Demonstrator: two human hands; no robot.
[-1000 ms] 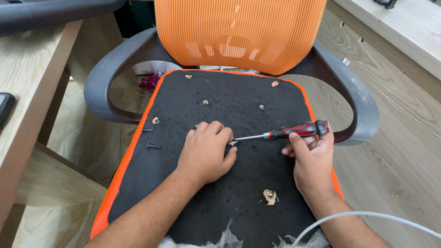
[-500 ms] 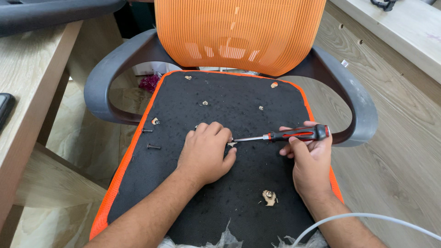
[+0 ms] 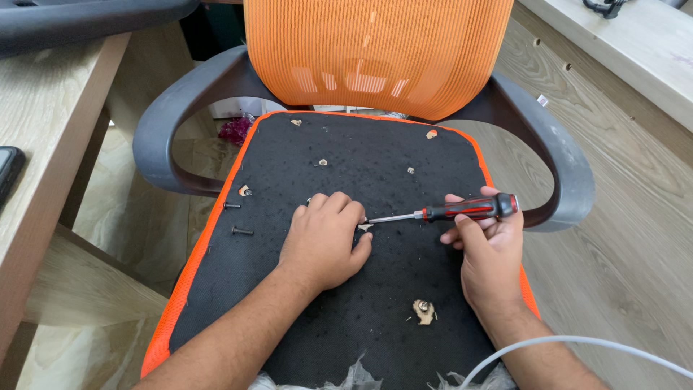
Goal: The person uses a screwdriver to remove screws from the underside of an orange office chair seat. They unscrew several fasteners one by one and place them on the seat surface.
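So the chair seat (image 3: 339, 339) is flipped with its black fabric underside facing up, orange trim around the edge, and the orange mesh backrest (image 3: 375, 50) is standing at the far end with the grey armrests (image 3: 166, 123) curving out on both sides.

The right hand (image 3: 491, 253) has its fingers wrapped round the red-and-black handle of a screwdriver (image 3: 447, 211), which lies almost level. The metal shaft points left across the seat, and the tip sits right by a small torn spot in the fabric, just at the fingertips of the left hand (image 3: 325, 242). That left hand is pressed down on the black fabric with fingers curled. Can't tell whether it's pinching anything under there; the knuckles hide it.

Off to the left of that hand, two loose dark screws (image 3: 242, 230) lie on the fabric near the orange edge, one a bit further up than the other. There's a ragged pale hole (image 3: 424, 310) in the fabric closer to the person, between the two forearms, and several smaller ones dotted toward the backrest.

A white cable (image 3: 577, 341) loops over the right forearm at the bottom corner. On the left there's a light wooden surface (image 3: 43, 144) with the edge of a dark phone (image 3: 7, 170) on it. Wood-look floor (image 3: 635, 238) all around.
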